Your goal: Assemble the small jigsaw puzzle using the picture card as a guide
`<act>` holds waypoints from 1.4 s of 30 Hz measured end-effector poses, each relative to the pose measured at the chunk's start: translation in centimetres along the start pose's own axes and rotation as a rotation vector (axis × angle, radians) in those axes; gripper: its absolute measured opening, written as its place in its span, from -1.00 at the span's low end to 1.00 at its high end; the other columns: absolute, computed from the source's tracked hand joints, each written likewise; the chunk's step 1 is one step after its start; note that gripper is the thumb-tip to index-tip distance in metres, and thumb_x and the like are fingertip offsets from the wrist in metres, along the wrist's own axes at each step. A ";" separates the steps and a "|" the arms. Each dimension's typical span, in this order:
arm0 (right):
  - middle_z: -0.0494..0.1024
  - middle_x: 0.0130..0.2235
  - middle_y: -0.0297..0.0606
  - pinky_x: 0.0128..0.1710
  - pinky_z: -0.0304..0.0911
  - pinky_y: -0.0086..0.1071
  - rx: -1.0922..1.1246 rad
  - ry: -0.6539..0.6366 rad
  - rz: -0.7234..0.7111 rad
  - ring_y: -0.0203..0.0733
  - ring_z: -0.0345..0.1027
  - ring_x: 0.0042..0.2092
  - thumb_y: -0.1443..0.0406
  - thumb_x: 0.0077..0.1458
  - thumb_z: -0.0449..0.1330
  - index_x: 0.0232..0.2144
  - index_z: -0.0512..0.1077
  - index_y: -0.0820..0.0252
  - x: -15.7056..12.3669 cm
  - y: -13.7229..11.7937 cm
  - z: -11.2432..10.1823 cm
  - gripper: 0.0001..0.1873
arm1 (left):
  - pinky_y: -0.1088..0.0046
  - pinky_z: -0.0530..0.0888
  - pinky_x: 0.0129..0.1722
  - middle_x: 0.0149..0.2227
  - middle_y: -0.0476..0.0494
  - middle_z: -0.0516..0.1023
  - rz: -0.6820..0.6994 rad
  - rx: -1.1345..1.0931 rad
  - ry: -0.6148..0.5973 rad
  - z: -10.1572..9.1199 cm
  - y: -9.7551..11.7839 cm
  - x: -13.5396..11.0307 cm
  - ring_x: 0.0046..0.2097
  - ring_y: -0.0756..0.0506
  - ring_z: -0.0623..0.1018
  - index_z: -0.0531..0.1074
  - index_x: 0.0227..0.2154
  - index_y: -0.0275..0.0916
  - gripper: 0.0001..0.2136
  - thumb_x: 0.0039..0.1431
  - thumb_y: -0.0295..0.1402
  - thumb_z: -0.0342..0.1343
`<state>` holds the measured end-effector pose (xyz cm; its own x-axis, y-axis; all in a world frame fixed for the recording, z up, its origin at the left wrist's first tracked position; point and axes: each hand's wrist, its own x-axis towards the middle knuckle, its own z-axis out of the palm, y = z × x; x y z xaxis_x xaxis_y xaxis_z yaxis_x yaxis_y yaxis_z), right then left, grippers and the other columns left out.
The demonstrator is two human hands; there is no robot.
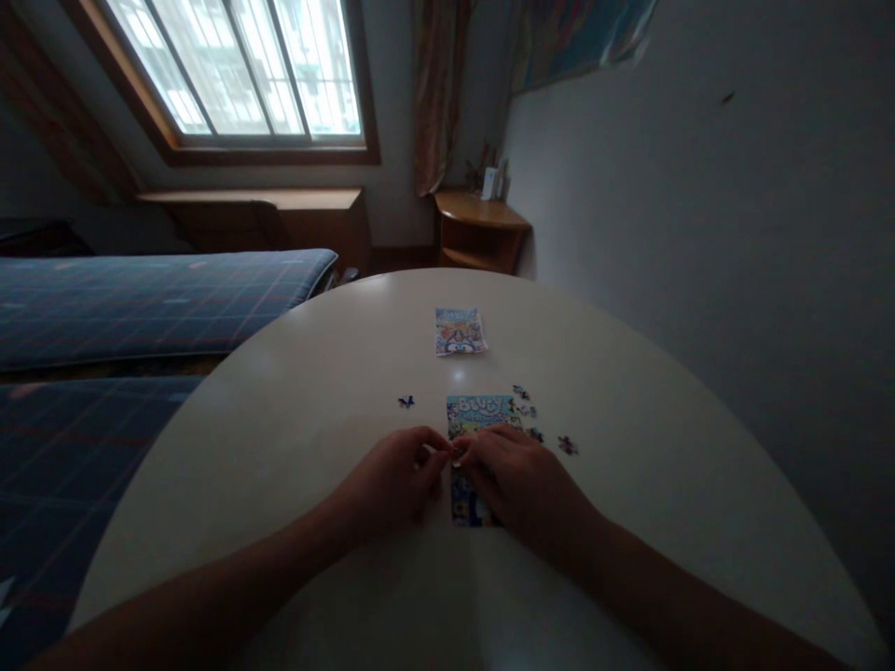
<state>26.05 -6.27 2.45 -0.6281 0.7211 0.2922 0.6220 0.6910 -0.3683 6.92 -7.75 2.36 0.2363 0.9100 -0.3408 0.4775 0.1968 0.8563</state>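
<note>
A colourful jigsaw puzzle (462, 508) with "Bluey" lettering along its top lies flat on the round white table (314, 410). My left hand (398, 475) is at its left edge, thumb and forefinger pinched together. From the right, my right hand (521, 480) reaches over the picture and hides much of its middle and right side. Between the fingertips of both hands is a small puzzle piece (457, 455), mostly covered. One loose puzzle piece (406, 402) rests left of the picture. Several more lie to its right, including a reddish dark piece (568, 445).
Farther back on the table is a small printed sheet or packet (460, 332) with a cartoon picture. A bed with a blue plaid cover (154, 298) stands at the left. Beyond the table are a wooden corner shelf (482, 210) and, on the right, a white wall (699, 205).
</note>
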 end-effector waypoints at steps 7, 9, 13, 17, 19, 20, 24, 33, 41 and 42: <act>0.56 -0.15 -0.19 -0.09 0.40 -0.28 0.035 -0.031 0.045 -0.18 0.46 -0.13 0.40 0.23 0.18 -0.35 0.46 0.21 -0.2 0.1 -0.5 -0.90 | 0.47 0.32 -0.43 -0.48 -0.07 0.59 0.186 0.474 0.165 -0.1 0.9 0.2 -0.45 -0.06 0.53 0.55 -0.30 -0.22 -0.82 0.23 -0.30 0.07; 0.56 -0.20 -0.21 -0.11 0.40 -0.28 0.017 -0.038 0.032 -0.18 0.45 -0.15 0.38 0.23 0.20 -0.35 0.48 0.21 -0.2 0.2 -0.6 -0.91 | 0.46 0.32 -0.42 -0.47 -0.07 0.60 0.182 0.527 0.172 0.0 1.1 0.3 -0.45 -0.07 0.54 0.56 -0.30 -0.21 -0.83 0.23 -0.30 0.07; 0.57 -0.28 -0.22 -0.17 0.39 -0.27 -0.052 -0.072 -0.008 -0.15 0.44 -0.20 0.35 0.23 0.21 -0.36 0.50 0.20 -0.2 0.2 -0.7 -0.89 | 0.44 0.34 -0.39 -0.47 -0.05 0.60 0.203 0.633 0.219 0.2 0.9 0.5 -0.44 -0.08 0.54 0.55 -0.33 -0.17 -0.82 0.25 -0.28 0.07; 0.58 -0.28 -0.22 -0.16 0.38 -0.29 -0.066 -0.077 0.001 -0.16 0.45 -0.20 0.35 0.25 0.19 -0.36 0.51 0.21 -0.2 0.1 -0.7 -0.87 | 0.45 0.37 -0.38 -0.43 -0.05 0.61 0.261 0.683 0.226 0.1 0.5 0.5 -0.42 -0.08 0.55 0.54 -0.31 -0.18 -0.83 0.27 -0.28 0.06; 0.58 -0.27 -0.22 -0.16 0.38 -0.30 -0.059 -0.078 0.009 -0.17 0.46 -0.20 0.35 0.26 0.19 -0.36 0.51 0.21 -0.2 0.1 -0.7 -0.86 | 0.45 0.39 -0.35 -0.37 -0.08 0.63 0.312 0.703 0.207 0.0 0.4 0.6 -0.38 -0.08 0.56 0.53 -0.29 -0.18 -0.84 0.26 -0.30 0.05; 0.59 -0.27 -0.22 -0.16 0.38 -0.30 -0.059 -0.081 0.009 -0.17 0.46 -0.20 0.35 0.25 0.19 -0.36 0.51 0.21 -0.2 0.1 -0.7 -0.86 | 0.44 0.39 -0.33 -0.35 -0.10 0.63 0.333 0.712 0.200 -0.1 0.3 0.6 -0.36 -0.08 0.57 0.53 -0.28 -0.19 -0.83 0.27 -0.31 0.04; 0.59 -0.29 -0.24 -0.17 0.38 -0.32 -0.072 -0.069 -0.002 -0.18 0.47 -0.20 0.34 0.26 0.18 -0.37 0.51 0.19 -0.3 0.1 -0.7 -0.84 | 0.43 0.39 -0.32 -0.31 -0.15 0.63 0.363 0.711 0.179 -0.4 0.3 0.7 -0.33 -0.11 0.57 0.52 -0.28 -0.20 -0.80 0.30 -0.30 0.00; 0.60 -0.27 -0.23 -0.18 0.38 -0.33 -0.114 -0.095 -0.013 -0.18 0.48 -0.21 0.35 0.25 0.18 -0.37 0.49 0.19 -0.1 0.0 -0.7 -0.86 | 0.47 0.31 -0.42 -0.47 -0.09 0.58 0.245 0.571 0.175 -0.3 0.8 0.9 -0.44 -0.08 0.52 0.53 -0.35 -0.22 -0.82 0.24 -0.30 0.07; 0.57 -0.29 -0.25 -0.20 0.34 -0.34 -0.140 -0.081 -0.028 -0.18 0.45 -0.21 0.33 0.27 0.16 -0.38 0.46 0.18 -0.3 0.1 -0.7 -0.85 | 0.47 0.34 -0.37 -0.41 -0.10 0.58 0.391 0.647 0.150 -0.6 0.2 1.0 -0.41 -0.06 0.52 0.51 -0.28 -0.21 -0.85 0.27 -0.38 0.02; 0.57 -0.29 -0.25 -0.21 0.33 -0.34 -0.134 -0.074 -0.027 -0.18 0.45 -0.22 0.33 0.27 0.16 -0.38 0.46 0.18 -0.3 0.1 -0.8 -0.84 | 0.47 0.35 -0.36 -0.41 -0.10 0.58 0.419 0.664 0.144 -0.7 0.1 1.0 -0.40 -0.07 0.52 0.50 -0.29 -0.21 -0.84 0.27 -0.40 0.01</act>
<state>26.66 -6.36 3.00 -0.6756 0.6997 0.2324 0.6578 0.7144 -0.2387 6.62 -6.59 2.36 0.4178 0.9072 0.0502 0.7881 -0.3893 0.4768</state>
